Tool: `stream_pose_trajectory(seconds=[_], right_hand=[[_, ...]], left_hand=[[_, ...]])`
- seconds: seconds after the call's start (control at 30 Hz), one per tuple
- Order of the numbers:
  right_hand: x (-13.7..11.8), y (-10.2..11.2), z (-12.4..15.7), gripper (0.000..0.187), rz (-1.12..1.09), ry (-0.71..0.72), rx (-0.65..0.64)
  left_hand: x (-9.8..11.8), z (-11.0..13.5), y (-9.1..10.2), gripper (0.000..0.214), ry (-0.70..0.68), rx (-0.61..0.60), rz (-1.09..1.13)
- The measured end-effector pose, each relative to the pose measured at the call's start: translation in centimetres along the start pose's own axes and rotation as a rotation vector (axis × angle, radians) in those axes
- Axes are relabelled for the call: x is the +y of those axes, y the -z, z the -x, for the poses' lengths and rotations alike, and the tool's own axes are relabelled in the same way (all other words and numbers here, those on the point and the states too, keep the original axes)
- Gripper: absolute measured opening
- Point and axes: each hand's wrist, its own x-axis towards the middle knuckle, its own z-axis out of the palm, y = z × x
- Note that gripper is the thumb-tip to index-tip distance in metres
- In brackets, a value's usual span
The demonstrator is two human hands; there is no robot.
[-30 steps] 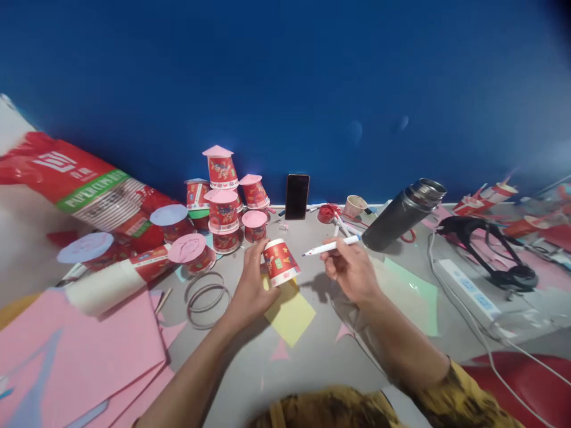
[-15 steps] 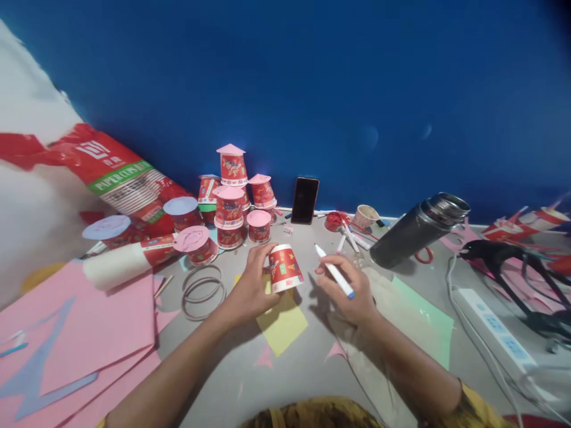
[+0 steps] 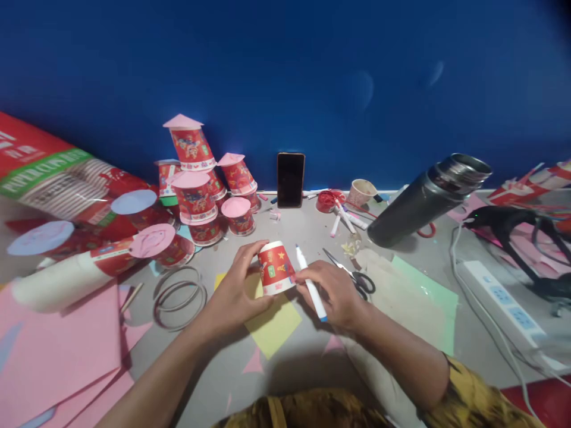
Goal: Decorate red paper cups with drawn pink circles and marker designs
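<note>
My left hand (image 3: 238, 291) is wrapped round the left side of a red printed paper cup (image 3: 275, 270), which is held upside down and slightly tilted over a yellow paper sheet (image 3: 274, 333). Between the fingers of my right hand (image 3: 336, 294) is a white marker (image 3: 312, 284) with a blue end; its tip points up and away from me. The right fingertips reach the cup's right edge near the rim and seem to touch it. Scissors (image 3: 357, 278) with black handles lie just beyond my right hand, partly hidden by it.
Stacked red cups with pink paper tops (image 3: 196, 199) stand at the back left, beside a paper cup bag (image 3: 57, 172). A phone (image 3: 291, 180) leans on the blue wall. At right are a dark flask (image 3: 414, 205) and a power strip (image 3: 504, 303). Pink sheets (image 3: 75, 356) lie left.
My right hand with the marker has moved left, up to the cup's edge. The scissors have come into sight. The camera view has shifted closer, and the cup stays in my left hand.
</note>
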Motion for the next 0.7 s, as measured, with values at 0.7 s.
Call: stream_pose_trajectory(seconds=[0.7], right_hand=[[-2.6,-0.5,0.5,0.012,-0.238,-0.152,0.114]], left_hand=[[-0.7,1.6,-2.2,0.095,-0.181,0.121,-0.318]])
